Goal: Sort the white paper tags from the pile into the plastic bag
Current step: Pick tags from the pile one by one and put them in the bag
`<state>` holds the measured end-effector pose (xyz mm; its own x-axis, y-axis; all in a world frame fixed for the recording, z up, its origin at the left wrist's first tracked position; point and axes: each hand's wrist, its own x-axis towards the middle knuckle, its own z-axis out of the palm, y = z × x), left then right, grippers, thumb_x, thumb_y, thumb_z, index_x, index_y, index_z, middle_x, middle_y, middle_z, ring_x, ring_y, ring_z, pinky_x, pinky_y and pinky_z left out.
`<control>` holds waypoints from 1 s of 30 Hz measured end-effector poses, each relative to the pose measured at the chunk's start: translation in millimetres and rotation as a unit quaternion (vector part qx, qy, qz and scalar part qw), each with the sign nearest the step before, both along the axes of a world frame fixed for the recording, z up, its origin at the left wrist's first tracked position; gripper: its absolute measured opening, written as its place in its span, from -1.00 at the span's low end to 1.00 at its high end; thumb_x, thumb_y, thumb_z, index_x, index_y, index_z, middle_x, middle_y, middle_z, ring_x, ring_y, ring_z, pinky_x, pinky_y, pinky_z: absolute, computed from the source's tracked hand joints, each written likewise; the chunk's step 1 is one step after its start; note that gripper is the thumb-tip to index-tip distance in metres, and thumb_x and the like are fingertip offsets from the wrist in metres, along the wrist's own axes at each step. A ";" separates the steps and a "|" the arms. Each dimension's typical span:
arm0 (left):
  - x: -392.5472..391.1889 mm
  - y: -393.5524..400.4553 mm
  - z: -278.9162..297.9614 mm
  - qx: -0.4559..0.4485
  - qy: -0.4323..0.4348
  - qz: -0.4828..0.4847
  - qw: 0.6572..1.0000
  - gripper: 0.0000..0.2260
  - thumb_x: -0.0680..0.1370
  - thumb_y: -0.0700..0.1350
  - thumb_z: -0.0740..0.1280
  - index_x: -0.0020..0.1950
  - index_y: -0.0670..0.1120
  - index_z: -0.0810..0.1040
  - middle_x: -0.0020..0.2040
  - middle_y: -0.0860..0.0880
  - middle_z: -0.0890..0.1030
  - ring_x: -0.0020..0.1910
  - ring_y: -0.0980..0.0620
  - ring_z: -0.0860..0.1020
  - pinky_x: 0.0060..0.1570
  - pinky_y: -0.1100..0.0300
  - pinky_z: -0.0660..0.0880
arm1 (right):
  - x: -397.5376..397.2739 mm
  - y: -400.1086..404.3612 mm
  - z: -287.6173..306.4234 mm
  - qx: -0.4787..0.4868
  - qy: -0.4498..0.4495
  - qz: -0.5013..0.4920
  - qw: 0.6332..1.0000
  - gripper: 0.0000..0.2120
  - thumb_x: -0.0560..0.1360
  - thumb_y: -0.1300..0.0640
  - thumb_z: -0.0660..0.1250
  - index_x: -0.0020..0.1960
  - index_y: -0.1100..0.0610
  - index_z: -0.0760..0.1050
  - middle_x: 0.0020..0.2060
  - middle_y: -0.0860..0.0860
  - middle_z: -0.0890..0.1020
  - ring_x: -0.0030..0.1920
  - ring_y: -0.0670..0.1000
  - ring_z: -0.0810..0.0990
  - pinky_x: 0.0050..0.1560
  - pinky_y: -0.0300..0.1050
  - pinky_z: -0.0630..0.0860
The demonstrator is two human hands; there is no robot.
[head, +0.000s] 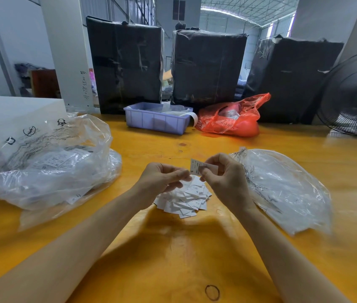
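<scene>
In the middle of the frame the right hand (223,180) is pinching one white tag (195,166) between thumb and fingers, and it is holding the tag up above the pile of tags (186,199). A letter "S" is showing on the tag; the smaller print on it is too small to read. The left hand (162,182) is reaching toward the same tag with curled fingers. Its fingertips are just at the edge of the tag, but it is hard to tell whether they are really gripping it.

The pile is lying on the orange worktop (173,248), just under both hands, and the wrists are hiding part of it. At the right of the frame a flat clear plastic bag (282,189) is lying beside the right hand; its lower edge is blurred. At the left a bigger crumpled clear bag (48,167) is holding printed white papers, seen only dimly through the plastic.

At the far edge of the worktop a lilac tray (155,121) and a red plastic bag (232,119) are sitting side by side. Behind them three black wrapped bales (208,66) are standing. A fan (354,95) is cut off by the right edge of the frame.
</scene>
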<state>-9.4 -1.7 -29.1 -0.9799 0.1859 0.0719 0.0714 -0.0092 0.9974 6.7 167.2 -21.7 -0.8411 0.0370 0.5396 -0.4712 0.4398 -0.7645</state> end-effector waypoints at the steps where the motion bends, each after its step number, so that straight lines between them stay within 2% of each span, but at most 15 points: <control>1: -0.1 0.1 -0.1 0.002 0.001 0.002 1.000 -0.88 0.42 -0.15 0.44 -0.09 -0.17 0.66 -0.27 -0.02 0.70 -0.41 0.17 0.54 -0.35 0.34 0.47 | -0.5 0.1 -0.5 0.005 -0.003 0.001 1.000 -0.79 0.42 0.31 0.40 -0.22 0.04 0.46 -0.25 0.10 0.62 -0.23 0.16 0.65 -0.22 0.15 0.59; 5: -1.5 1.8 -0.3 0.005 -0.001 0.027 1.000 -0.86 0.43 -0.19 0.43 -0.07 -0.23 0.65 -0.39 -0.02 0.64 -0.46 0.17 0.53 -0.41 0.36 0.44 | -2.3 -0.6 -2.4 0.007 -0.052 0.033 0.998 -0.82 0.42 0.33 0.40 -0.21 0.09 0.48 -0.28 0.12 0.64 -0.30 0.10 0.66 -0.25 0.08 0.61; 9: -1.2 2.7 -1.1 0.003 0.004 0.025 1.000 -0.98 0.42 -0.23 0.43 -0.19 -0.18 0.65 -0.46 -0.02 0.60 -0.49 0.15 0.51 -0.44 0.35 0.41 | -2.2 0.0 -2.4 -0.049 -0.125 0.095 0.986 -0.86 0.43 0.34 0.42 -0.20 0.18 0.49 -0.30 0.08 0.63 -0.38 -0.03 0.65 -0.32 -0.19 0.58; 11: -0.9 3.3 -1.3 0.002 0.007 0.024 1.000 -0.98 0.42 -0.23 0.43 -0.22 -0.16 0.65 -0.46 -0.03 0.60 -0.49 0.15 0.51 -0.45 0.35 0.40 | -1.3 0.4 -1.7 -0.058 -0.134 0.104 0.984 -0.87 0.42 0.34 0.42 -0.20 0.20 0.49 -0.28 0.10 0.62 -0.39 -0.04 0.64 -0.34 -0.26 0.57; 16: -0.4 3.5 -1.8 -0.002 0.014 0.014 1.000 -0.96 0.41 -0.23 0.44 -0.18 -0.19 0.66 -0.44 -0.02 0.61 -0.47 0.15 0.52 -0.45 0.36 0.42 | 1.4 0.7 0.4 -0.045 -0.137 0.123 0.982 -0.89 0.40 0.33 0.44 -0.14 0.24 0.52 -0.29 0.12 0.62 -0.40 -0.05 0.62 -0.30 -0.18 0.57; 20: 0.9 5.9 -1.9 -0.016 0.022 0.009 1.000 -0.93 0.39 -0.19 0.45 -0.18 -0.16 0.68 -0.35 -0.04 0.66 -0.37 0.10 0.55 -0.37 0.33 0.47 | 0.5 2.0 0.6 -0.064 -0.156 0.129 0.977 -0.69 0.36 0.29 0.49 0.05 0.19 0.50 -0.26 0.14 0.65 -0.36 0.00 0.63 -0.21 -0.08 0.60; 24: 0.2 6.9 -1.6 0.002 0.024 0.025 0.999 -0.96 0.41 -0.21 0.44 -0.20 -0.17 0.67 -0.39 -0.04 0.64 -0.45 0.15 0.53 -0.42 0.37 0.46 | -3.3 -0.2 -2.8 -0.058 -0.113 0.071 0.989 -0.85 0.52 0.26 0.33 0.07 0.27 0.55 -0.27 0.08 0.65 -0.34 -0.03 0.64 -0.16 -0.05 0.60; 27: 0.7 8.7 -3.1 0.015 0.028 0.034 0.999 -0.96 0.43 -0.22 0.43 -0.19 -0.17 0.67 -0.38 -0.01 0.65 -0.42 0.16 0.55 -0.43 0.37 0.45 | -1.3 -7.9 -4.7 -0.007 -0.113 0.094 0.989 -0.81 0.58 0.22 0.24 0.11 0.18 0.59 -0.28 0.00 0.58 -0.40 -0.18 0.55 -0.25 -0.12 0.55; 30: 1.3 9.5 -3.8 0.036 0.033 0.044 0.998 -0.93 0.44 -0.20 0.42 -0.20 -0.18 0.67 -0.33 -0.06 0.66 -0.35 0.10 0.60 -0.38 0.32 0.49 | 3.4 -14.0 -3.0 0.058 -0.131 0.168 0.975 -0.73 0.60 0.21 0.18 0.05 -0.12 0.55 -0.20 -0.01 0.43 -0.30 -0.10 0.49 -0.24 -0.26 0.52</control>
